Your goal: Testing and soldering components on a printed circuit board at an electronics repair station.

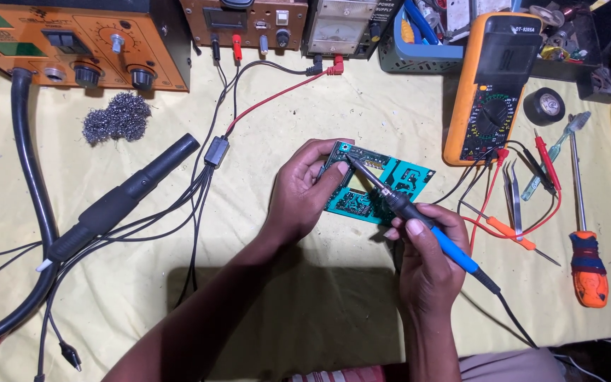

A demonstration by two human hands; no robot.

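Right hand point(429, 258) near viewer, closed pen-style around soldering iron point(419, 219), blue grip, black collar, thin metal tip. Tip touches top-left corner of teal circuit board point(383, 184). Left hand point(302, 194) clasps board's left edge, tilting it above yellow cloth-covered counter point(362, 99). Looks like joint being heated; steady tip contact needed. Farther: orange multimeter point(493, 88), grey steel wool point(116, 117), orange station point(79, 39).

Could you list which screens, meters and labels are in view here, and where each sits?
Multimeter screen: dark rectangle, upper right, in an orange-edged case.
Station label panels: green rectangles on the orange unit, top left.
Analogue meter: pale window, top centre.
Brown unit's display: dark rectangle, top centre-left.
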